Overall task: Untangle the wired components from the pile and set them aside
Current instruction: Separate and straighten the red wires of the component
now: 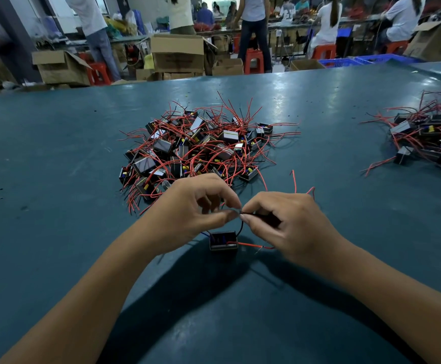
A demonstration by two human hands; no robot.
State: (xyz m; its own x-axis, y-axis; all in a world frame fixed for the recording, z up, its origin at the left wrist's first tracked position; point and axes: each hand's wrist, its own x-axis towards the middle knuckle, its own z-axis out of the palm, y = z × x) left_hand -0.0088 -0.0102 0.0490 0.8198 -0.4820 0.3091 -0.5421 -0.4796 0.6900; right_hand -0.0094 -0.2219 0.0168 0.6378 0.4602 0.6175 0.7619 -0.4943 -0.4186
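I see the teal worktop (56,153) carrying the pile (198,145); a second heap (429,137) right of it is cut off. Nearer than the pile, my left hand (187,214) and right hand (285,222) pinch a black wire (241,224) of one component (223,240); its fingertip contact is blurred.

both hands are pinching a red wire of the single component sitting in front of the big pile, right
Not quite: the wire pinched by the left hand and right hand is the black wire, not red. The head view shows it rising from the single component before the big pile.
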